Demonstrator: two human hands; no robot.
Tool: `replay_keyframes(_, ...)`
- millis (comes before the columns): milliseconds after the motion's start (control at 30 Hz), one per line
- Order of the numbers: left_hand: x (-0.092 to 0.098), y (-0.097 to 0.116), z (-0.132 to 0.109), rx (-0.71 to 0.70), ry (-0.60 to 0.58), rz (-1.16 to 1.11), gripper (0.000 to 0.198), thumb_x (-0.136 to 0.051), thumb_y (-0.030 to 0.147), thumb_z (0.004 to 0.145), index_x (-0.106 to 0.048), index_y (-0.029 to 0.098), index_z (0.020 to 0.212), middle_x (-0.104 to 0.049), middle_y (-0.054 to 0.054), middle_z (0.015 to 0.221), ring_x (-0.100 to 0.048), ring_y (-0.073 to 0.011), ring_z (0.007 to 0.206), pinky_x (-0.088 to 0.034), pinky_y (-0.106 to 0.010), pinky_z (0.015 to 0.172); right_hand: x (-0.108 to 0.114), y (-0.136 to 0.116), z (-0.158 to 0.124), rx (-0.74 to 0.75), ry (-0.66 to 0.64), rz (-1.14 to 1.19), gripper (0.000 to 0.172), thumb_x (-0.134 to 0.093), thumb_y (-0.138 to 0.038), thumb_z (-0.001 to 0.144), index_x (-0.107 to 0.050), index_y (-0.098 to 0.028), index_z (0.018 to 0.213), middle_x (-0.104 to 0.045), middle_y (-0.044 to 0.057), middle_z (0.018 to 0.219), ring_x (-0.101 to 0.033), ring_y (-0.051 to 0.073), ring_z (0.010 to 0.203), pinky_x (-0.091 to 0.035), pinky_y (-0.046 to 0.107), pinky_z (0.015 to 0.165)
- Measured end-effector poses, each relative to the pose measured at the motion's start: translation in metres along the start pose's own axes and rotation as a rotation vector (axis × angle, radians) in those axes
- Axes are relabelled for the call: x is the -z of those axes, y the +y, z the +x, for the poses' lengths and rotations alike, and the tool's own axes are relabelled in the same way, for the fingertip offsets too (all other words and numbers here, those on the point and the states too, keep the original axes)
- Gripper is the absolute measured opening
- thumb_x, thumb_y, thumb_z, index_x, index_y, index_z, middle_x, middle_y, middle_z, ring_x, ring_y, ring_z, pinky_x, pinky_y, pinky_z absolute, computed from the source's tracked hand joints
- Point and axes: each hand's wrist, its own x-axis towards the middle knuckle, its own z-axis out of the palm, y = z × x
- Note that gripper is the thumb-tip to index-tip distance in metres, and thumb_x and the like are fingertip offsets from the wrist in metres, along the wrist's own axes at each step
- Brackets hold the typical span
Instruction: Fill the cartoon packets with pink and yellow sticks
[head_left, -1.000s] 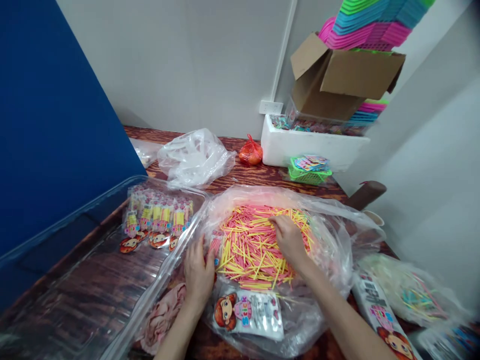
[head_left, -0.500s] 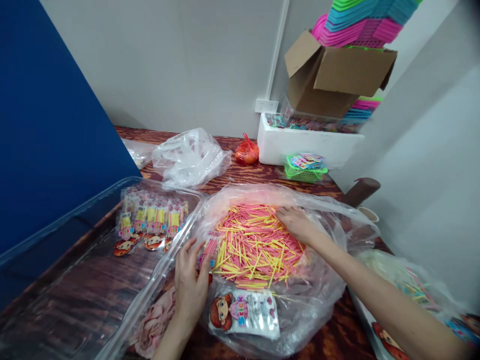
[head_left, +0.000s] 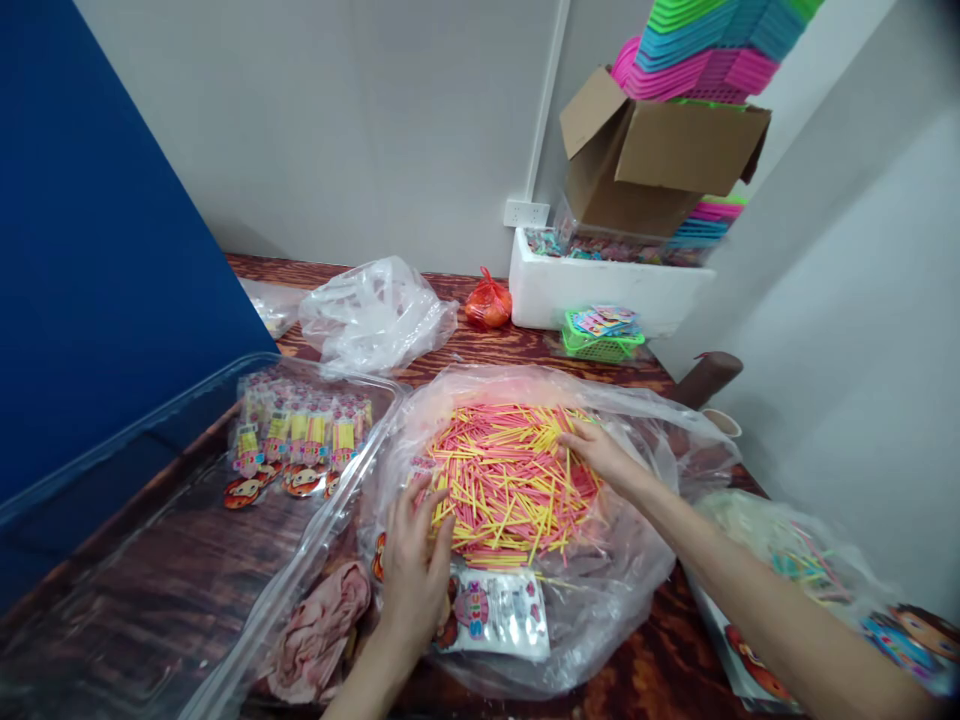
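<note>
A heap of thin pink and yellow sticks (head_left: 502, 490) lies on an open clear plastic bag (head_left: 600, 610) in front of me. My right hand (head_left: 600, 452) is at the heap's upper right, fingertips and thumb drawn together on some yellow sticks. At the heap's left edge is my left hand (head_left: 416, 555), its fingers apart and holding nothing. A small packet of sticks is mostly hidden behind that hand. Below the heap lies a silver printed pouch (head_left: 502, 615), partly covered by my left hand.
On the left stands a clear plastic tray (head_left: 292, 560) holding several filled packets (head_left: 300, 430). A pink cloth (head_left: 319, 635) lies beside it. Farther back are a crumpled bag (head_left: 379, 315), a red bag (head_left: 489, 300), a green basket (head_left: 604, 345) and a white foam box (head_left: 607, 290).
My left hand has moved right, over the small packet and the pouch's left end. My right hand's fingers have drawn together at the yellow sticks. The view has shifted slightly.
</note>
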Motion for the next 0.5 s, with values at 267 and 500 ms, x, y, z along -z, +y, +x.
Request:
replay_keyframes(267,-0.024,0.029,0.005,0.053,-0.165,-0.247,0.028,-0.049,0.028,0.094,-0.056,0.026,0.121,-0.056,-0.008,0.128,-0.049,-0.0237,0.124,-0.039,-0.046,0.106,-0.01,-0.019,-0.022,-0.04,0.125,0.232,0.023,-0.045,-0.034,0.085,-0.051,-0.02,0.069,-0.067,0.003,0.071,-0.061,0.018,0.071,-0.046,0.031,0.07)
replay_keyframes(500,-0.046,0.049,0.026,0.068,-0.151,-0.472,0.037,-0.045,0.029,0.096,-0.048,0.022,0.132,-0.055,-0.011,0.131,-0.052,-0.0222,0.122,-0.044,-0.039,0.1,-0.065,-0.054,-0.078,-0.336,-0.469,0.965,0.033,-0.066,-0.048,0.077,-0.05,-0.02,0.08,-0.058,-0.007,0.056,-0.05,0.008,0.042,-0.038,0.02,0.044)
